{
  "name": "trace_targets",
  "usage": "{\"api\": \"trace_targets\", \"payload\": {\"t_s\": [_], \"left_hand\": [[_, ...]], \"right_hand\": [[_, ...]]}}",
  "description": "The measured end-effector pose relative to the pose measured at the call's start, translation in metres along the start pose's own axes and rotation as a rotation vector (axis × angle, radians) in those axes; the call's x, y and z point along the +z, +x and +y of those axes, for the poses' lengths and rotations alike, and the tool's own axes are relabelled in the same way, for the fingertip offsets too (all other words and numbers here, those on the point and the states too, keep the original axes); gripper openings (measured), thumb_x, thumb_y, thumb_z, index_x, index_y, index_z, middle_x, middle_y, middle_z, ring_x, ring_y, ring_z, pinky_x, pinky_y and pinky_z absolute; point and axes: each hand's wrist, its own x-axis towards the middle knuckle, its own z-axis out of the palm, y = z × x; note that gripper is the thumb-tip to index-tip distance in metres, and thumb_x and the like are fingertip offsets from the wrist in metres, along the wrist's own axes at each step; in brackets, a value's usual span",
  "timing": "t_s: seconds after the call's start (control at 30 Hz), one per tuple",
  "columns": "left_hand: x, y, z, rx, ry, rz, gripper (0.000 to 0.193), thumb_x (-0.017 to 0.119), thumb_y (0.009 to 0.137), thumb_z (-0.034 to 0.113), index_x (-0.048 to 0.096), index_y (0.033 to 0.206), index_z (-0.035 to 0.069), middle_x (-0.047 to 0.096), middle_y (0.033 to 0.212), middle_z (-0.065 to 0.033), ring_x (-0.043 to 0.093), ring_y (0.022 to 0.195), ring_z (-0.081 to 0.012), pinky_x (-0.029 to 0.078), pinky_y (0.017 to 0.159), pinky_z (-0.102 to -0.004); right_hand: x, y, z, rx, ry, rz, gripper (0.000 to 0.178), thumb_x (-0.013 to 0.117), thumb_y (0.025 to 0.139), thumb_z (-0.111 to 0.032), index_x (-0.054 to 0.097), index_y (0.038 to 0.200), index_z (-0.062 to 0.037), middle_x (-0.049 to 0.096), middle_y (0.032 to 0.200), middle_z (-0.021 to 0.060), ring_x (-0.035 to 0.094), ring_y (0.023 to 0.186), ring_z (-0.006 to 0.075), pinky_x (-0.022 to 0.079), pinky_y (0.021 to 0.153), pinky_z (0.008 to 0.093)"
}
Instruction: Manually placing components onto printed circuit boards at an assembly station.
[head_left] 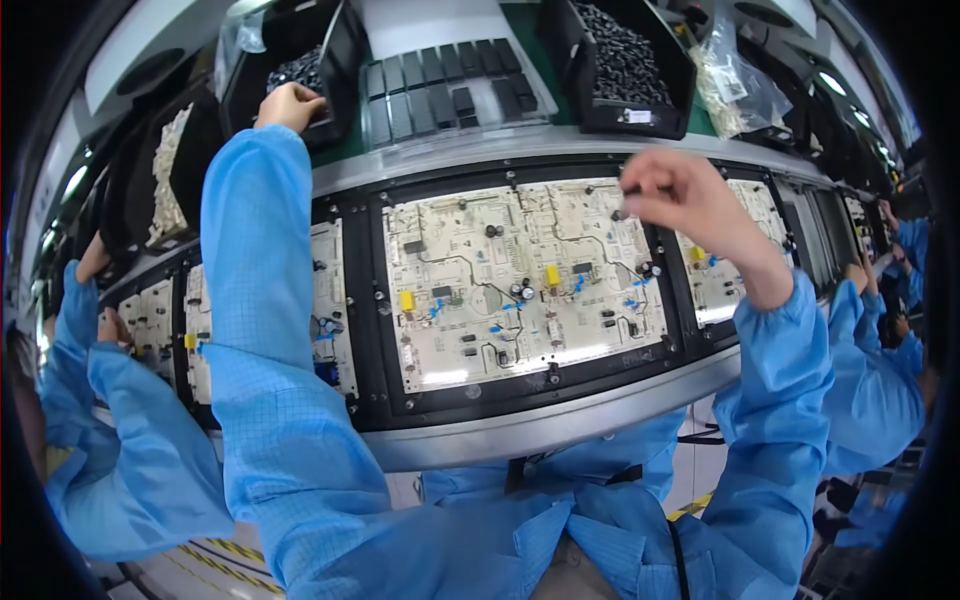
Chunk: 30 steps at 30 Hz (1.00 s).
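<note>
1. Taking the middle circuit-board panel (545, 225) as the clock's centre, with twelve pointing away from the worker, I saw it lying face up in its black frame (370, 290), parts scattered over it.

2. The left hand (289, 106) was at ten o'clock, bent over the near edge of the left bin (345, 60). Its fingertips faced away, so I couldn't tell whether they pinched anything. A hurried grab there could have brought up several dark parts (298, 70), or dropped one over the lip.

3. The right hand (685, 195) hung at two o'clock, over the panel's far corner, fingers curled towards the thumb. Something dark showed at the fingertips, but blur kept me from saying whether it was gripped. If it was, a loose pinch could have let it fall among the fitted parts, where it might have gone unnoticed.

4. With the hands so far apart, the worker's eyes could have followed one and neglected the other; a misplaced part seemed the likeliest result.

5. The upright capacitors (527, 293), just right of centre towards four, stood proud enough that a low-swinging blue sleeve (775, 340) could have knocked them askew.
</note>
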Motion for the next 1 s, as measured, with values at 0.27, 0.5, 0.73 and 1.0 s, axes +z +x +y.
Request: {"api": "trace_targets", "payload": {"t_s": [0.27, 0.5, 0.73, 1.0], "left_hand": [[-0.005, -0.013, 0.019, 0.013, -0.003, 0.141, 0.030, 0.074, 0.074, 0.037, 0.071, 0.090, 0.011, 0.069, 0.092, -0.0070, 0.065, 0.088, -0.0225, 0.049, 0.079, -0.0352], [-0.025, -0.034, 0.027, 0.059, -0.097, 0.236, 0.031, 0.073, 0.074, 0.036, 0.071, 0.089, 0.008, 0.069, 0.085, -0.0089, 0.066, 0.082, -0.0220, 0.050, 0.076, -0.0330], [-0.060, -0.098, 0.075, 0.220, -0.462, 0.235, 0.023, 0.062, 0.087, 0.017, 0.065, 0.103, 0.000, 0.068, 0.091, -0.0064, 0.063, 0.087, -0.0119, 0.047, 0.081, -0.0243], [-0.048, -0.188, 0.100, 0.260, -0.747, 0.227, 0.016, 0.062, 0.085, 0.007, 0.066, 0.099, 0.002, 0.066, 0.084, -0.0042, 0.060, 0.077, -0.0082, 0.047, 0.074, -0.0235]], "right_hand": [[0.020, 0.127, 0.006, -0.635, -0.696, 0.300, 0.021, 0.064, 0.077, -0.005, 0.055, 0.094, 0.0000, 0.055, 0.072, 0.0120, 0.056, 0.069, 0.0266, 0.045, 0.063, 0.0347], [0.027, 0.142, 0.003, -0.503, -0.701, 0.215, 0.015, 0.067, 0.073, -0.007, 0.059, 0.083, 0.0014, 0.062, 0.077, 0.0137, 0.060, 0.076, 0.0281, 0.048, 0.070, 0.0360], [0.022, 0.126, 0.003, -0.627, -0.778, 0.262, 0.015, 0.068, 0.073, -0.009, 0.062, 0.081, 0.0020, 0.064, 0.077, 0.0129, 0.059, 0.077, 0.0284, 0.047, 0.073, 0.0368], [0.021, 0.157, 0.012, -0.517, -0.696, 0.118, 0.014, 0.066, 0.072, -0.010, 0.067, 0.082, -0.0006, 0.065, 0.077, 0.0146, 0.059, 0.078, 0.0305, 0.046, 0.073, 0.0381]]}}
